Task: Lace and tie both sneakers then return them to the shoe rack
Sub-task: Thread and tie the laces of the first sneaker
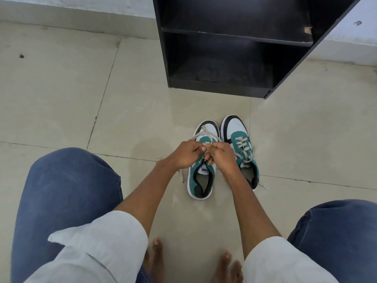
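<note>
1. Nearest to us are our bent knees (pixel 67 193) in blue trousers, rolled pale sleeves (pixel 106 240) and bare toes (pixel 158 245) on the tiled floor (pixel 61 94); both forearms reach forward between the knees.

2. Just beyond, the left sneaker (pixel 201 176) and the right sneaker (pixel 243 152) stand side by side on the floor, toes pointing away, near a tile seam in the middle of the floor.

3. Our left hand (pixel 186 154) and right hand (pixel 221 154) meet over the tongue of the left sneaker, fingers curled in tight, each pinching a strand of its lace (pixel 206 132). Loops of lace rise from between the thumbs toward the toe; exactly how the strands cross inside the fingers is hidden.

4. We judge the step in hand to be tying the bow on the left sneaker. To do it well we should keep both strands taut, keep the loops even, and pull outward level so the knot seats flat against the tongue rather than twisting.

5. The right sneaker looks laced, its lace ends trailing loose onto the floor by the heel, so it appears to need tying next.

6. Farthest off, the black shoe rack (pixel 234 43) stands against the wall, shelves bare, well apart from the sneakers.
</note>
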